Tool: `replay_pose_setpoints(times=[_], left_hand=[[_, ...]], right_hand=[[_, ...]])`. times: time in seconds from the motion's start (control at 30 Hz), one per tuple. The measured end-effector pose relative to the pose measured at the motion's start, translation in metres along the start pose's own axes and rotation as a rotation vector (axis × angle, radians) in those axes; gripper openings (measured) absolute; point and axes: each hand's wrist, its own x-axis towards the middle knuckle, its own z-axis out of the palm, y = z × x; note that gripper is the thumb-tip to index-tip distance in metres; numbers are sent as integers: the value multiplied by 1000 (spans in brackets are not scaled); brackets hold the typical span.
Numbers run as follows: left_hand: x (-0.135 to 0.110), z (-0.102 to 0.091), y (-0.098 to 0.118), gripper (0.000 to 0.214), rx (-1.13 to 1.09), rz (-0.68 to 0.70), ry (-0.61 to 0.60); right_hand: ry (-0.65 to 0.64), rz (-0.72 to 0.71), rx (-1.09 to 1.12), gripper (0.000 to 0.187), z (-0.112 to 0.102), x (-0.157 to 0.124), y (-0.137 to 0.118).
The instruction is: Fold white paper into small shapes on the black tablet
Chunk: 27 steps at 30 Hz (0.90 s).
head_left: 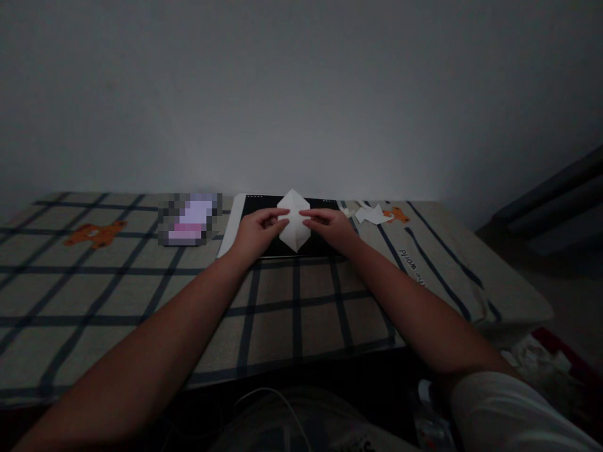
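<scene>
A white piece of folded paper [294,221], pointed at its far and near ends and creased down the middle, is between my two hands over a dark flat board [261,202] with a white left edge. My left hand [258,231] grips the paper's left side, thumb and fingers at its edge. On the opposite side, my right hand [332,227] has its thumb and fingertips at the right edge of the same paper. The fingers' undersides are hidden.
Left of the board lies a phone [191,218], its screen blurred out. Folded white paper pieces [372,215] lie to the right. A checked cloth [188,295] covers the table, which meets a grey wall [301,94]. Below the table's near edge is a clear bottle [431,417].
</scene>
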Motion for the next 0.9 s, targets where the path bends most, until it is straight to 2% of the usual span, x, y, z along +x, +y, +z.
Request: replay_pose_setpoints(times=[0.13, 0.2, 0.33, 0.5, 0.63, 0.73, 0.9], left_hand=[[3, 3, -6, 48, -173, 19, -39], [4, 4, -8, 60, -219, 9, -61], [4, 5, -10, 74, -222, -37, -46], [3, 7, -12, 65, -305, -109, -121], [2, 9, -10, 56, -329, -174, -151], [1, 8, -8, 60, -316, -168, -142], [1, 6, -7, 75, -271, -149, -245]], right_hand=[[4, 65, 15, 63, 0, 1, 5], [-2, 87, 21, 72, -1, 1, 6], [-35, 105, 80, 57, -1, 3, 6], [-20, 132, 111, 41, 2, 2, 3], [-40, 159, 130, 34, 3, 0, 0], [-76, 136, 161, 32, 3, 0, -1], [-46, 82, 161, 33, 2, 3, 0]])
